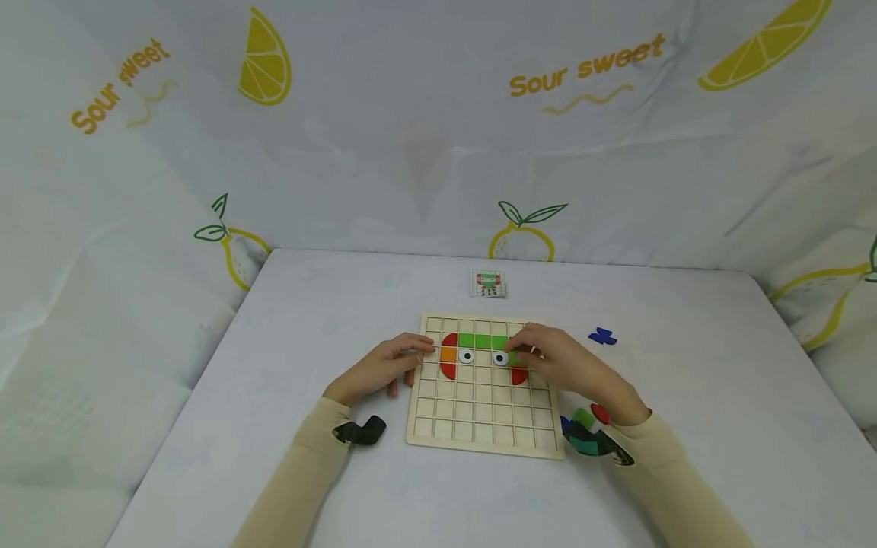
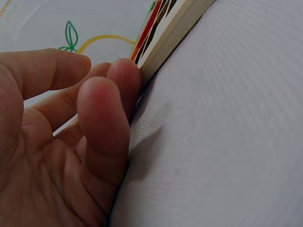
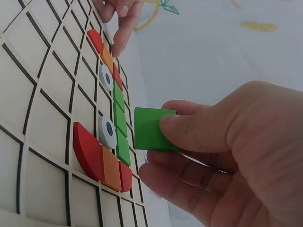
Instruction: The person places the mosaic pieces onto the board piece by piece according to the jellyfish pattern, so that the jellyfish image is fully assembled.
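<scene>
A wooden grid board [image 1: 483, 415] lies flat in front of me. In its upper rows are red rounded pieces [image 3: 87, 151], orange squares [image 3: 110, 166], a row of green squares [image 3: 118, 97] and two white eye discs [image 1: 466, 356]. Between thumb and fingers, my right hand [image 1: 569, 364] pinches a loose green square tile [image 3: 152, 128], held above the board's upper right part. At the board's left edge rests my left hand [image 1: 384, 367], fingers loosely bent and fingertips at the rim, gripping no piece.
Behind the board lies a small picture card [image 1: 489, 283] with a coloured figure on a grid. Blue pieces [image 1: 603, 336] lie to the right. Beneath the right wrist are more loose pieces, among them a red one [image 1: 600, 413], partly hidden. A white cloth backdrop [image 1: 411, 175] rises behind the table.
</scene>
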The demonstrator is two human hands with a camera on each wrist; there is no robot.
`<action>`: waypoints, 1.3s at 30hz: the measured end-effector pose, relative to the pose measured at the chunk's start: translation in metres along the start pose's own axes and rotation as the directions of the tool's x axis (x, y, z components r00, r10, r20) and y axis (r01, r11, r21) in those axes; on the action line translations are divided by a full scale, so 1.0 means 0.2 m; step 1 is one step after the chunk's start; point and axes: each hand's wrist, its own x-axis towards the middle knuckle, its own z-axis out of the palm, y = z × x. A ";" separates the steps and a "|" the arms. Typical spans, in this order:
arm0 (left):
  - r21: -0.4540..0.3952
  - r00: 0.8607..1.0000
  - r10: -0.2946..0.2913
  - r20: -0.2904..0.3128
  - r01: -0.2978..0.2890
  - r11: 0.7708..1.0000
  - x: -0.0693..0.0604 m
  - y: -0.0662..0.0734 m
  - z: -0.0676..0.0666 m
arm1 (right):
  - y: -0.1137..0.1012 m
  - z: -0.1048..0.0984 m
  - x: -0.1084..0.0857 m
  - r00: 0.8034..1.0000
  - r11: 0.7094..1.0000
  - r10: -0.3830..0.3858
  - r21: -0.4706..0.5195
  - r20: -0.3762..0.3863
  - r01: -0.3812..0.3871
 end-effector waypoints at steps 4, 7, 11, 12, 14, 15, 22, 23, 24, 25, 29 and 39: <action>0.000 1.000 -0.004 -0.002 0.004 1.000 0.00 0.00 0.00 | -0.02 0.02 0.01 1.000 1.000 -0.001 -0.013 0.005 0.002; 0.002 1.000 -0.006 -0.002 0.006 1.000 0.00 0.00 0.00 | -0.02 0.05 0.02 1.000 1.000 0.019 -0.020 0.010 -0.019; 0.004 1.000 -0.007 -0.004 0.007 1.000 0.00 0.00 0.00 | -0.02 0.07 0.02 1.000 0.999 0.010 -0.035 0.003 -0.010; 0.005 1.000 -0.006 -0.004 0.006 1.000 0.00 0.00 0.00 | -0.02 0.07 0.02 1.000 0.999 0.001 -0.038 0.002 -0.001; 0.001 1.000 -0.006 -0.003 0.006 1.000 0.00 0.00 0.00 | -0.02 0.08 0.02 1.000 0.999 -0.018 -0.042 -0.002 0.018; -0.001 1.000 -0.006 -0.002 0.006 1.000 0.00 0.00 0.00 | -0.02 0.09 0.02 1.000 0.999 -0.022 -0.042 -0.001 0.022; 0.004 1.000 -0.006 -0.002 0.006 1.000 0.00 0.01 0.00 | -0.04 0.13 0.02 1.000 0.998 0.011 -0.067 0.019 -0.010; 0.006 1.000 -0.007 -0.002 0.007 1.000 0.00 0.01 0.00 | -0.04 0.14 0.02 1.000 0.997 0.014 -0.078 0.021 -0.012; 0.006 1.000 -0.007 -0.002 0.007 1.000 0.00 0.00 0.00 | -0.05 0.14 0.02 1.000 0.996 0.014 -0.085 0.022 -0.012; 0.005 1.000 -0.005 -0.002 0.006 1.000 0.00 0.00 0.00 | -0.05 0.14 0.02 1.000 0.996 0.012 -0.092 0.023 -0.009; 0.003 1.000 -0.001 0.002 0.001 1.000 0.00 0.00 0.00 | -0.05 0.15 0.01 1.000 0.994 0.007 -0.113 0.019 -0.005; -0.002 1.000 -0.001 0.003 0.001 1.000 0.00 0.00 0.00 | -0.04 0.17 0.02 1.000 0.988 -0.005 -0.153 -0.004 0.004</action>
